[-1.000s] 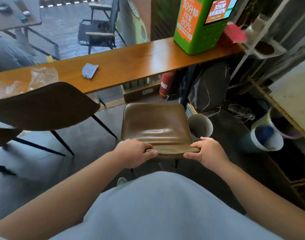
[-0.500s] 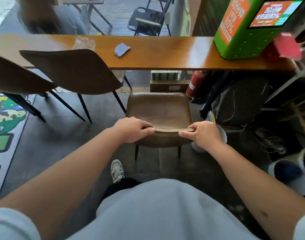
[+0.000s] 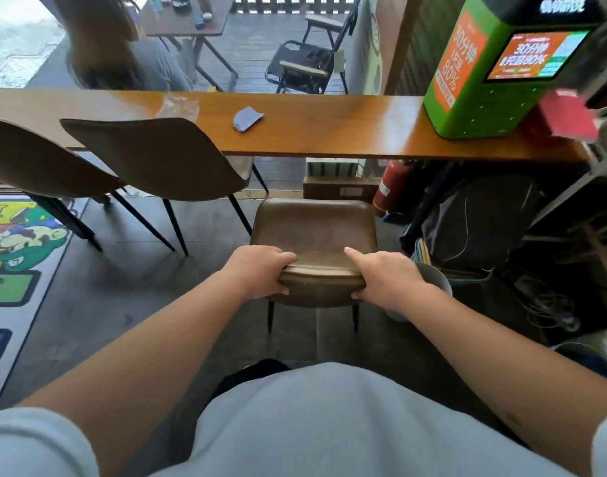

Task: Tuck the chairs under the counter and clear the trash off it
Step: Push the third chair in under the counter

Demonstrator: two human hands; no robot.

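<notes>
Gripping the top edge of the brown chair point(image 3: 314, 228) backrest, your left hand point(image 3: 257, 270) and right hand point(image 3: 386, 280) sit one at each end of it. Left fingers point(image 3: 278, 287) wrap down over the near face with the thumb on the seat side; right fingers are likewise closed around the edge, except the index finger, which lies straight along the top.

Chair stands on the floor short of the counter point(image 3: 329, 132), seat front near the counter's near edge but not under it.

Two more brown chairs, one point(image 3: 157, 160) just left of yours and another point(image 3: 36, 160) at the far left, have their backs against the near edge.

Trash on the counter: a crumpled grey paper scrap point(image 3: 247, 118) mid-counter, and a clear plastic wrapper point(image 3: 178, 105) left of it toward the far edge.

Green kiosk point(image 3: 484, 74) occupies the right end.
</notes>
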